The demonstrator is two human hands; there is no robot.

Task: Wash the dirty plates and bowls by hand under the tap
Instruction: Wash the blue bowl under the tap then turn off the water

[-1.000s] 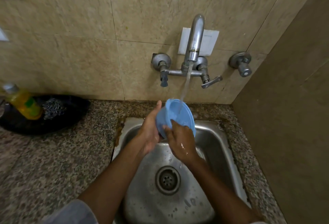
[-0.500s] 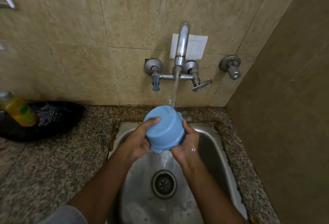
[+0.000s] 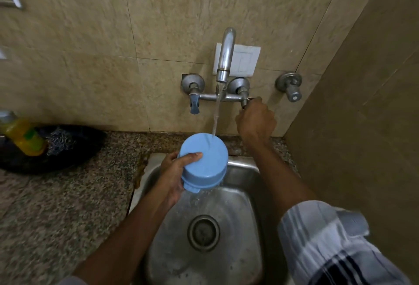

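A light blue plastic bowl [image 3: 207, 160] is held upside down over the steel sink [image 3: 240, 196], its flat base up under the running stream. My left hand [image 3: 174, 171] grips its left side, thumb across the base. Water falls from the wall tap [image 3: 225, 55] onto the bowl's far edge and runs off into the sink. My right hand [image 3: 255, 121] is up at the wall, closed around the tap's right lever handle, which it mostly hides.
A speckled granite counter [image 3: 68, 205] lies left of the sink. At its back left, a black dish [image 3: 74, 148] holds a yellow soap bottle [image 3: 22, 135] and a steel scrubber [image 3: 60, 140]. A side wall [image 3: 362, 126] closes the right. A second valve [image 3: 290, 85] sticks out of the tiles.
My right hand let go of the bowl and rose to the tap's right lever. The left hand alone now holds the bowl, base turned up.
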